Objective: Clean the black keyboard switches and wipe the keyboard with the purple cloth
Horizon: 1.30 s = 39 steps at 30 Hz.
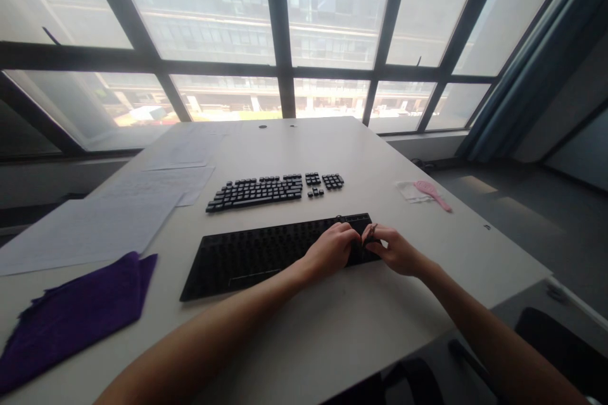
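A black keyboard base (266,253), its keycaps off, lies slantwise on the white table before me. Behind it the loose black keycaps (261,191) are laid out in rows like a keyboard. Over the base's right end, my left hand (335,243) is closed with bent fingers; what it grips, if anything, is hidden. Close beside it, my right hand (390,248) pinches a small dark object (370,235), thin at the top, whose kind is too small to tell. The fingertips of both hands nearly meet.
A folded purple cloth (90,307) lies at the left front, with white paper sheets (95,221) behind it. A pink hairbrush (433,193) rests on a white wipe or tissue (409,192) at the right. The table's right edge borders the floor, and windows stand beyond.
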Motion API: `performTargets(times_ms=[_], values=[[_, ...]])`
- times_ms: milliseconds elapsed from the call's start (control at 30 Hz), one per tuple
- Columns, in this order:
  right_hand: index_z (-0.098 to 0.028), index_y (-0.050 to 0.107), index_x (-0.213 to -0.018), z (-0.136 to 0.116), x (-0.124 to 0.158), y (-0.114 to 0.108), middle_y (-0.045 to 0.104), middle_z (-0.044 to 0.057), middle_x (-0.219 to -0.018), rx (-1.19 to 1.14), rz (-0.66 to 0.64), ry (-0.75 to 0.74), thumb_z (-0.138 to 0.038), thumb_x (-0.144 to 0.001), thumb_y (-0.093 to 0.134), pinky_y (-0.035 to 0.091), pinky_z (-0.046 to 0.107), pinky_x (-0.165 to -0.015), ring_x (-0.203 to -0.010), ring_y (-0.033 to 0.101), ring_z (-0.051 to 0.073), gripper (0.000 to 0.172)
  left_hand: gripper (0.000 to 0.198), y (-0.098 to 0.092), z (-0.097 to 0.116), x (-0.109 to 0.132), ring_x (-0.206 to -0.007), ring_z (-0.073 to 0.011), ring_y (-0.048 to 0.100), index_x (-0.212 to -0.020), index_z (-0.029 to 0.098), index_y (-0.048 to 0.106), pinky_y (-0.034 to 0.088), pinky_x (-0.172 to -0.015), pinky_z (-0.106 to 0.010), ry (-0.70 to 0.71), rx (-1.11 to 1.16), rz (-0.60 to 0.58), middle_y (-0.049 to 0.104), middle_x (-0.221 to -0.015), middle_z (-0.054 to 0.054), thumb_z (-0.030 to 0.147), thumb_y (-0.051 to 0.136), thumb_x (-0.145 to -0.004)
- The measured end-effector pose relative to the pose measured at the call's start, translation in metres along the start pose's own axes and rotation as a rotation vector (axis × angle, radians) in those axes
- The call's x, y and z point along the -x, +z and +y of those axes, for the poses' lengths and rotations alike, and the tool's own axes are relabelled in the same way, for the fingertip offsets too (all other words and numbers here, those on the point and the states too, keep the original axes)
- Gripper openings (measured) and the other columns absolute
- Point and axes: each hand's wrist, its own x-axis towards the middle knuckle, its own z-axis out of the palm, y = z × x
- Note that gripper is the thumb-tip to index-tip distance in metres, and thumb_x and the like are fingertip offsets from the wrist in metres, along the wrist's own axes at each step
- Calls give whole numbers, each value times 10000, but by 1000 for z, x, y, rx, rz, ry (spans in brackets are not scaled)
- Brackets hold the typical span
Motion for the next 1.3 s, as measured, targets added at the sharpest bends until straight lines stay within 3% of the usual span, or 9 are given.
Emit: performTargets(times_ms=[233,467,667,867,1000,1133,1300], values=[[-212,686,-883,7,5,-7,657,68,-866,53,-38,-72,-249,-956,514,487,381,-806,-852,589,226,190,101,-7,12,-2,-847,-206,589,-904,208,642,463,-856,-345,80,-38,-91,650,-861,-48,238,636,-808],[-212,681,-852,12,7,-4,654,56,-868,1,27,-43,-241,-939,532,487,352,-779,-828,605,212,176,288,-2,7,-5,-865,-207,586,-929,201,620,440,-879,-354,98,-106,-140,643,-880,-34,433,730,-799],[-203,653,-832,13,10,13,658,47,-820,44,200,-3,-224,-915,537,489,334,-732,-768,606,202,145,222,1,5,-6,-904,-227,556,-946,195,652,448,-833,-343,88,-204,-152,630,-918,-53,349,743,-815],[-183,609,-824,25,6,19,642,10,-675,-257,377,217,-346,-897,585,487,288,-570,-589,587,165,180,242,4,3,-4,-952,-227,564,-993,196,653,446,-871,-346,71,-164,-143,647,-956,-49,344,745,-824],[-179,625,-831,29,6,11,654,20,-694,-274,305,186,-366,-892,598,491,281,-585,-607,598,160,199,237,4,4,-2,-976,-231,569,-1004,195,638,443,-887,-355,44,-161,-156,648,-999,-49,336,733,-838],[-180,651,-862,30,9,0,664,26,-711,-223,176,157,-336,-902,581,476,268,-575,-616,595,158,176,367,2,5,-2,-1007,-231,580,-1157,203,589,447,-904,-354,27,-104,-170,653,-1051,-50,336,729,-845],[-177,655,-837,22,13,6,676,34,-713,-108,282,227,-359,-896,585,484,272,-579,-632,618,179,204,420,2,2,-2,-1037,-241,583,-1186,206,598,449,-926,-354,49,-103,-166,650,-1084,-69,379,741,-831]])
